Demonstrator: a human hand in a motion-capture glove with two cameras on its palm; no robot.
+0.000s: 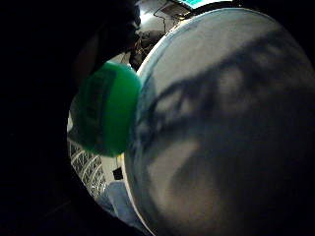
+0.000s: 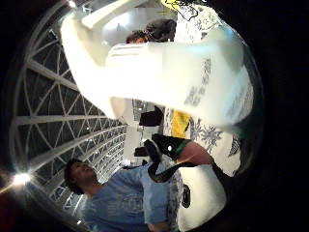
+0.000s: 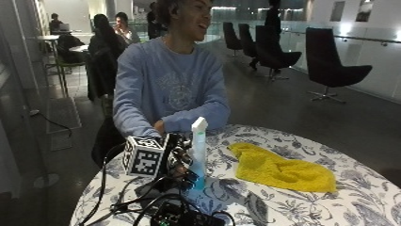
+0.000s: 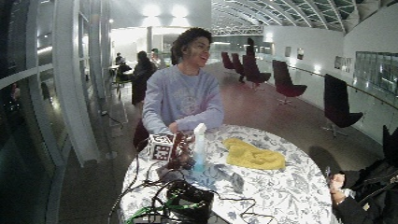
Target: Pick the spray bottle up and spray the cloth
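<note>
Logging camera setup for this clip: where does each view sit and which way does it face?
Little-finger palm view: against the pale translucent spray bottle, its green base visible.
Thumb palm view: looks past the bottle's white trigger head at the person.
Outside view: across the floral table, showing the gloved right hand at the bottle, yellow cloth beside.
Wide view: same scene, farther back.

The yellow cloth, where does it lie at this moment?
In the outside view the yellow cloth lies crumpled on the floral table, apart from the upright spray bottle, on the side away from the gloved right hand at the bottle.
</note>
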